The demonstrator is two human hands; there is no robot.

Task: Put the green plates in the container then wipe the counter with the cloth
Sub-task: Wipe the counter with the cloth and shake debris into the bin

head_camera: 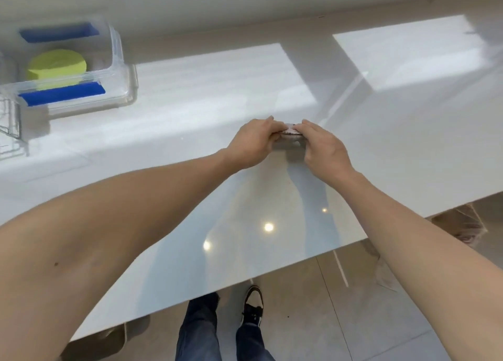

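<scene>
With the lime-green round plates [57, 66] already in the clear plastic container [119, 61], well right of it my left hand [251, 144] and right hand [322, 147] pinch the small pale folded cloth [290, 132] on the glossy white bench [190, 110], bunching it for wiping.

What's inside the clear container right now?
The container holds green plates, stacked near its left side. How many is unclear, since the top one covers the rest. Blue latches sit on its rim.

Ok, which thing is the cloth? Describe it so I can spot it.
On the white counter, follow both arms to mid-counter. The cloth is the small pale bundle pinched between the left hand and right hand, far from the clear container.
</scene>
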